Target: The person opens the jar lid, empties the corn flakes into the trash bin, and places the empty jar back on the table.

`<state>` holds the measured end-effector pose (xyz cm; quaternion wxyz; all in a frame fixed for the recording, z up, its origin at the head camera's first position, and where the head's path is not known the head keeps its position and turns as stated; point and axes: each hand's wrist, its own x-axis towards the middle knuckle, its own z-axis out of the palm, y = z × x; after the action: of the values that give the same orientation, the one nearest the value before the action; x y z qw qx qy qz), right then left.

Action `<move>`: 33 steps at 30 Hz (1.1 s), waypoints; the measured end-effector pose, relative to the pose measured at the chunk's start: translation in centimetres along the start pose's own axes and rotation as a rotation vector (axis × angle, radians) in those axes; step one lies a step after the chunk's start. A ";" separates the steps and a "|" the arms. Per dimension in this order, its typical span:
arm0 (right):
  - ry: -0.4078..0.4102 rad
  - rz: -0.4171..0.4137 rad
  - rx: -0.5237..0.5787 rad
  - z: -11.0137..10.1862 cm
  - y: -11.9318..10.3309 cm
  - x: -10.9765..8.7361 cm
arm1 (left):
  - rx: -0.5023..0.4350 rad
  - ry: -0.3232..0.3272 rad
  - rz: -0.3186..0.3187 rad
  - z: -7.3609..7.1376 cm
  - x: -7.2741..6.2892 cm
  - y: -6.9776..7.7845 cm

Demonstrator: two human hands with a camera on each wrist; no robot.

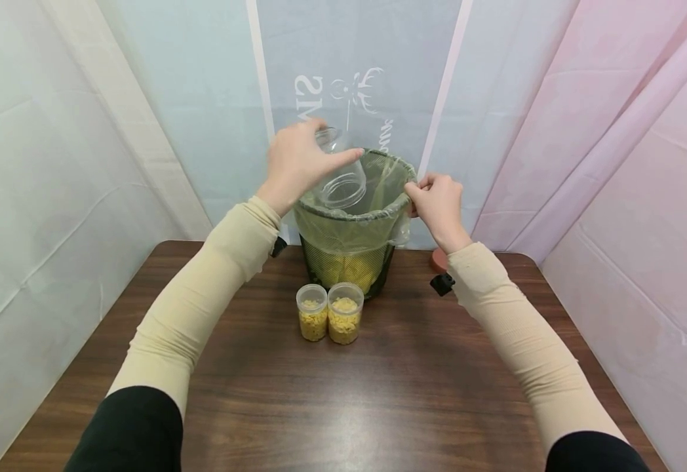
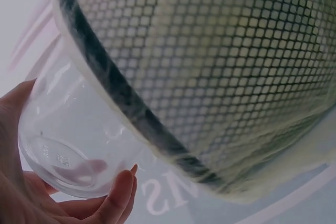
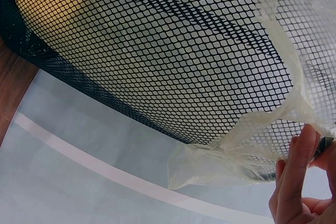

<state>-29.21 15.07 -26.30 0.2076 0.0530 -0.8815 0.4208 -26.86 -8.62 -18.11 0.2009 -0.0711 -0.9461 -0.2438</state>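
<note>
The clear jar is tilted, mouth downward, at the opening of the mesh bin. My left grip is clamped around its base end, the proper hold. Expect a light, stiff, smooth body, liable to slip. My right grip pinches the lined rim. Two tubs of yellow pieces stand before it on the worktop.

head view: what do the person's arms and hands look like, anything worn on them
The left hand and right hand are bare. Wrinkled cream sleeves run up from there to black sleeves nearer the body. A small black device sticks out beside each cream sleeve.
</note>
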 end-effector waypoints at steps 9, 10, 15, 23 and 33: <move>-0.001 -0.002 -0.003 0.1 0.0 0.1 | 0.194 0.026 0.246 0.2 -1.0 0.7; -0.002 0.001 -0.003 0.1 0.0 0.2 | 0.211 0.039 0.298 0.3 -1.1 0.7; -0.011 0.021 0.009 0.1 -0.1 0.2 | 0.306 0.142 0.547 0.9 -1.5 0.7; -0.011 0.018 0.002 0.1 -0.3 0.3 | 0.264 0.191 0.533 0.9 -1.6 0.9; -0.023 -0.004 -0.016 0.0 -0.3 0.4 | 0.105 0.153 0.284 0.6 -1.0 -0.1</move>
<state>-29.46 14.87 -25.89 0.1989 0.0578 -0.8869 0.4129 -26.18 -8.43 -19.09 0.3081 -0.1750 -0.9199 -0.1679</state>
